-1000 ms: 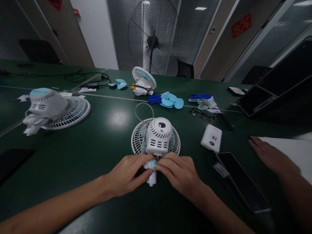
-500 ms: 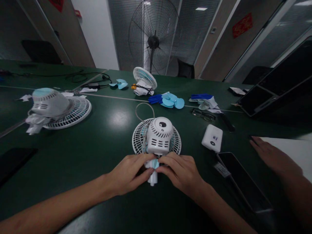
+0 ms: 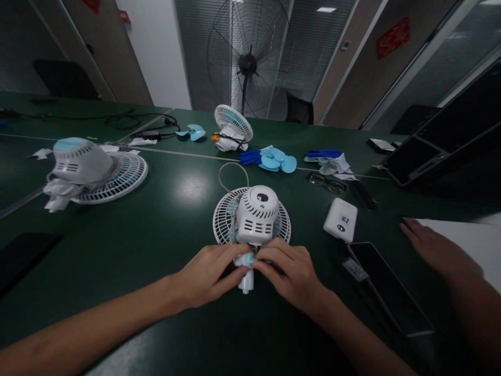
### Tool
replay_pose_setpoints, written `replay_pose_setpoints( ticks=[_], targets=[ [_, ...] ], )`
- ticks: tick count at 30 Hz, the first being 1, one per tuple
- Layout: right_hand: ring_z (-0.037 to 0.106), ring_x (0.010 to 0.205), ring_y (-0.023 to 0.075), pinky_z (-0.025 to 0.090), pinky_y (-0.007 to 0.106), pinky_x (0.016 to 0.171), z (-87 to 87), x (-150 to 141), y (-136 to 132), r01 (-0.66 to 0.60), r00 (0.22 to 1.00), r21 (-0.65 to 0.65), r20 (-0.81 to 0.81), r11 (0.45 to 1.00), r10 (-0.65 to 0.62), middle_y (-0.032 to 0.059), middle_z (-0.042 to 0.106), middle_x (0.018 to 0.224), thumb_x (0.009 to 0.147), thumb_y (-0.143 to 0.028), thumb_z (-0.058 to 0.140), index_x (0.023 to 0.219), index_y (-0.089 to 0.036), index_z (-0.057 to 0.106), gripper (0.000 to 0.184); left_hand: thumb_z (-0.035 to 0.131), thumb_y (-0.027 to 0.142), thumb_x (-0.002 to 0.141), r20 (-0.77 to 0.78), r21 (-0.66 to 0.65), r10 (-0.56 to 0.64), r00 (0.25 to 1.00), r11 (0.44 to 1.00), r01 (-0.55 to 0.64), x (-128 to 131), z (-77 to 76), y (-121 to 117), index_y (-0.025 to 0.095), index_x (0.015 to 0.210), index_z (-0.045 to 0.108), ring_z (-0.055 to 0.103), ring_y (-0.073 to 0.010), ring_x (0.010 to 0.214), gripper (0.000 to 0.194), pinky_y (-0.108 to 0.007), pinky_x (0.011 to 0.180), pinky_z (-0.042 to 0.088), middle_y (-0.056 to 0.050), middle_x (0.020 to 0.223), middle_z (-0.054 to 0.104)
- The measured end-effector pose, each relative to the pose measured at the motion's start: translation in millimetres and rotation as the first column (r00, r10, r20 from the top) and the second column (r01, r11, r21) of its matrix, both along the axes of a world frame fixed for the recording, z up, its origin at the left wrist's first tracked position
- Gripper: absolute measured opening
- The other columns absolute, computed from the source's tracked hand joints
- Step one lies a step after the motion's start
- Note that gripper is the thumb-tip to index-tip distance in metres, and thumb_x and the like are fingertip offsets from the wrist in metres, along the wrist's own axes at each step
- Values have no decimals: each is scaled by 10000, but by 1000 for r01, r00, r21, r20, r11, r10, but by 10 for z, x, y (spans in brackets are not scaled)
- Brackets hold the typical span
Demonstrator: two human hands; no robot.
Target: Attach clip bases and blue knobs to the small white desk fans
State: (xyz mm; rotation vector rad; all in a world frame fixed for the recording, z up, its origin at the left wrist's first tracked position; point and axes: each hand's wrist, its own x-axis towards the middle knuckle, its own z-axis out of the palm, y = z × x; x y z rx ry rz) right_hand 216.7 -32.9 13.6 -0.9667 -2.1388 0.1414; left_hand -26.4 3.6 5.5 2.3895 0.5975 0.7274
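A small white fan [image 3: 258, 209] lies grille down on the dark green table, its motor housing facing up. Its near end has a white neck joint [image 3: 246, 281] with a light blue knob [image 3: 248, 259]. My left hand [image 3: 217, 274] grips the left side of this joint between thumb and fingers. From the right, my right hand [image 3: 287, 266] pinches at the light blue knob. Both sets of fingertips nearly meet there and partly hide the joint. A thin cable [image 3: 234, 167] loops up from the fan's left side.
Another fan [image 3: 88, 164] lies at left, and a third [image 3: 234, 128] stands behind. Light blue blades [image 3: 277, 160], gloves [image 3: 326, 156], eyeglasses [image 3: 327, 183], a white power bank [image 3: 341, 219] and a phone [image 3: 391, 287] lie around. Another person's hand [image 3: 440, 245] rests at right.
The whole view has shifted slightly. Both hands stay at the fan's neck joint; the right fingertips have moved slightly around the light blue knob.
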Motion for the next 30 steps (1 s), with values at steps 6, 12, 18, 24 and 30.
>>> replay_pose_setpoints(
  ticks=[6, 12, 18, 24, 30],
  targets=[
    [640, 700, 120, 376, 279, 586, 15, -47, -56, -9, 1000, -69, -28, 998, 7, 7, 683, 846, 1051, -286, 585, 983, -188, 665, 143, 504, 291, 1069, 18, -33, -14, 1000, 999, 14, 6, 20, 0, 210, 1323, 502, 700, -187, 872, 267, -328, 780, 582, -56, 1068, 707],
    [716, 883, 136, 504, 253, 714, -18, 133, 27, -85, 994, 65, 71, 994, 81, 46, 738, 1061, 1057, -249, 605, 1280, -208, 644, 230, 509, 287, 1064, 42, 6, 2, 999, 1000, -2, -11, -10, -11, 208, 1341, 489, 691, -187, 819, 289, -335, 752, 579, -54, 1036, 707],
    [703, 811, 113, 500, 227, 678, -63, 46, 32, -78, 996, 133, 41, 988, 73, 29, 729, 979, 1042, -227, 638, 1201, -205, 675, 165, 505, 274, 1064, 39, -18, -6, 999, 1000, 7, 3, -5, 1, 206, 1356, 480, 714, -188, 890, 300, -339, 812, 592, -65, 1101, 713],
    [597, 625, 103, 379, 262, 540, -2, -173, -69, 105, 988, -44, -113, 994, -109, -13, 613, 744, 1040, -262, 624, 814, -191, 628, 237, 495, 289, 1071, 6, -9, -11, 1000, 1000, 11, 14, 5, -4, 206, 1355, 481, 715, -194, 880, 296, -346, 789, 594, -72, 1114, 712],
    [687, 794, 136, 459, 262, 618, 11, -43, -79, -23, 1000, -17, -7, 1000, 23, 36, 717, 970, 1025, -242, 625, 1190, -183, 654, 178, 486, 301, 1080, -3, -20, -21, 1000, 1000, 21, 5, 4, -6, 205, 1352, 484, 706, -190, 888, 289, -337, 803, 591, -72, 1111, 711]
  ],
)
